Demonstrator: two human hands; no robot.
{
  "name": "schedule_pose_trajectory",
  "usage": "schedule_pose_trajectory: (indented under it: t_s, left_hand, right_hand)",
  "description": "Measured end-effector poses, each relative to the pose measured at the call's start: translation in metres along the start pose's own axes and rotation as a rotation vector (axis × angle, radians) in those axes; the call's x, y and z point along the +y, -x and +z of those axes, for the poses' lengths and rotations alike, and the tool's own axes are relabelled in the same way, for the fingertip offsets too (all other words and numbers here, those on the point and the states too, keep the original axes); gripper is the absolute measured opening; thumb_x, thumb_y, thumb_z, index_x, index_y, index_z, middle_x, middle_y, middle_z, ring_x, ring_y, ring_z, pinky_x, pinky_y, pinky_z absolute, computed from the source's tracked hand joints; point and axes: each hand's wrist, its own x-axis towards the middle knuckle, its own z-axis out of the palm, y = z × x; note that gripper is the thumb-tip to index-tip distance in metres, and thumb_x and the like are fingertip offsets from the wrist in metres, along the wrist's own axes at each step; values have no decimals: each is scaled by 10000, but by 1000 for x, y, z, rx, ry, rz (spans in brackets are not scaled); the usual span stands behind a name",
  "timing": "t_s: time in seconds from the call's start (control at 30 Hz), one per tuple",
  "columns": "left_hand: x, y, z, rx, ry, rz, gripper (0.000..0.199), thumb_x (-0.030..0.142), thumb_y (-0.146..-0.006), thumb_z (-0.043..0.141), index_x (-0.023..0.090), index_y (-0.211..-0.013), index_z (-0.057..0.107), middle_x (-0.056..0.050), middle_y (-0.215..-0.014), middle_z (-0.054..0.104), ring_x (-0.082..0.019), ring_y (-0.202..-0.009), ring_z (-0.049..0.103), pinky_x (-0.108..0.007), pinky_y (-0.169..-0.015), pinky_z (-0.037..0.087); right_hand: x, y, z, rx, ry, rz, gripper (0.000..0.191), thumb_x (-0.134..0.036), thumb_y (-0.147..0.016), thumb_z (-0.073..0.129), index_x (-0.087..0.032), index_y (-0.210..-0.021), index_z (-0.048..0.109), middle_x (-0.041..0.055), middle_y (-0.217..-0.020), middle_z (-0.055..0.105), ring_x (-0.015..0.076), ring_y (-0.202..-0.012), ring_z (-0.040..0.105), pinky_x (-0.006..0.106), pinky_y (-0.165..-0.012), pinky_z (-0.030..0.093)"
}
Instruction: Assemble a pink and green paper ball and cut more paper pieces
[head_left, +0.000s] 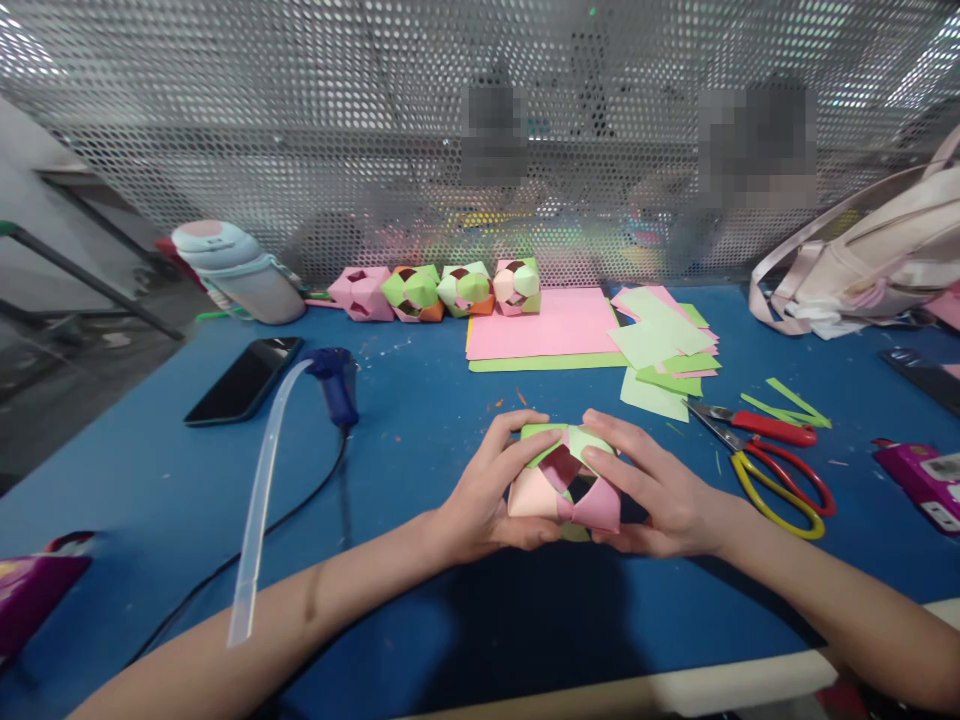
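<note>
Between both hands is a folded paper cube in pink, peach and green, with curved openings in its faces. My left hand grips its left side, fingers along the top and thumb side underneath. On the right side, my right hand presses the light green and pink panels. The cube is held just above the blue table; its underside is mostly hidden. Four-sided paper cubes of the same kind, such as a pink one and a green one, stand in a row at the back.
Left lie a blue glue gun with a clear glue stick, its cord, and a black phone. Pink sheets and cut paper pieces are behind. Scissors and red-handled pliers lie right. A perforated metal screen bounds the back.
</note>
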Motion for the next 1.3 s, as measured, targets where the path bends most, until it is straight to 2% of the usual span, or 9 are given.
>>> schedule_pose_trajectory:
  t_s: [0.2,0.33,0.43,0.57,0.77,0.9,1.03,1.2,1.3]
  left_hand:
    - [-1,1,0,-23,30,-81,749,700,-821,514,281,-1434,415,-146,-1312,426,-319,-1223,463,-520,-1017,439]
    - [4,-7,-8,-78,97,-294,665,692,-880,415,249,-1369,501,-140,-1338,462,-321,-1277,437,-509,-1093,360]
    - [9,-17,-14,-69,144,-497,594,609,-961,290,201,-1301,557,-127,-1277,553,-283,-1218,499,-473,-1083,367]
    - [6,-24,-16,-24,284,-784,617,603,-974,227,179,-1226,599,-113,-1194,646,-265,-1100,589,-422,-994,441]
    - [-9,-22,-11,108,547,-1016,740,725,-897,290,124,-1209,588,-152,-1041,707,-256,-854,669,-340,-692,534]
    - [-15,-28,-17,155,701,-1023,757,756,-865,340,176,-1331,484,-165,-1233,640,-215,-754,685,-288,-536,534]
    - [-17,-31,-22,116,714,-948,701,692,-868,451,245,-1406,413,-150,-1333,573,-191,-730,683,-271,-495,538]
    - [-20,-31,-24,119,672,-988,670,562,-874,562,249,-1441,390,-129,-1250,618,-183,-784,676,-245,-544,547]
    - [-25,-32,-25,156,709,-1016,622,581,-873,541,216,-1373,482,-113,-1119,668,-167,-720,662,-231,-507,532]
  right_hand:
    - [-2,0,1,-7,-17,56,757,-354,-935,580,-140,-1543,182,238,-1566,234,351,-1455,251,568,-1114,362]
    - [-4,-4,0,-25,-106,283,761,-463,-924,578,-187,-1539,225,208,-1555,306,316,-1442,305,534,-1131,357]
    - [-3,-12,-3,-72,-205,480,706,-508,-936,531,-193,-1521,291,174,-1535,375,308,-1421,354,533,-1123,375]
    - [-1,-27,-7,-146,-365,695,665,-540,-933,511,-189,-1483,381,150,-1487,458,316,-1334,475,534,-1076,432]
    - [15,-44,-1,-103,-589,933,504,-557,-935,501,-206,-1289,578,96,-1169,682,241,-1025,663,393,-843,574]
    - [34,-51,4,-74,-702,1043,445,-599,-928,484,-193,-1027,635,74,-945,715,189,-791,703,287,-645,579]
    - [51,-55,10,-67,-854,1174,525,-699,-886,459,-206,-1002,596,83,-834,725,180,-594,689,263,-468,542]
    - [59,-57,18,-5,-954,1137,518,-658,-903,476,-212,-1132,605,93,-885,731,181,-618,689,326,-593,606]
    - [58,-56,17,-10,-1003,1021,533,-577,-902,548,-266,-1334,512,80,-1129,690,194,-792,709,349,-705,617]
